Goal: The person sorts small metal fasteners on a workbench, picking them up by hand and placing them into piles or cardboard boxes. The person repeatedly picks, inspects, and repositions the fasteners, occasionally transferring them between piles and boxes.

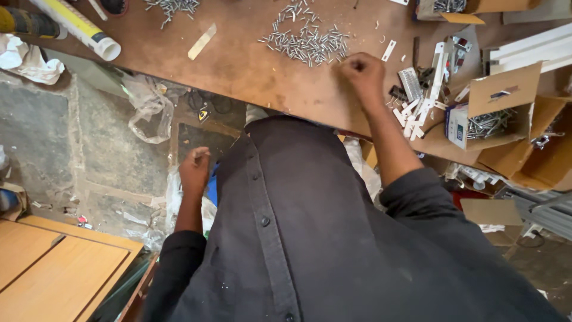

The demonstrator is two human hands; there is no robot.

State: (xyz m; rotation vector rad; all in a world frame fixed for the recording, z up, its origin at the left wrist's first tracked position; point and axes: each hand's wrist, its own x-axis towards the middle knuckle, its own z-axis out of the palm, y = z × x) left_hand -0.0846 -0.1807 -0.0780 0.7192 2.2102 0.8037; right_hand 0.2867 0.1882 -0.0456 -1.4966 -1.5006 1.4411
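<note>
**Hands split between worktop edge and floor side**

Right hand [362, 70] is clenched into a fist on the brown worktop [250, 65], just beside the pile of small metal pins [307, 43]; what it grips is hidden. Left hand [195, 169] hangs below the worktop's near edge, fingers curled, contents unclear. Right of the fist, an open cardboard box [491, 113] of screws overhangs the edge. A yellow-and-white tube [77, 25] lies far left.

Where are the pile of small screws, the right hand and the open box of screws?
pile of small screws [307, 43], head view, middle of heap.
right hand [363, 71], head view, knuckles.
open box of screws [491, 122], head view, screws inside.
</note>
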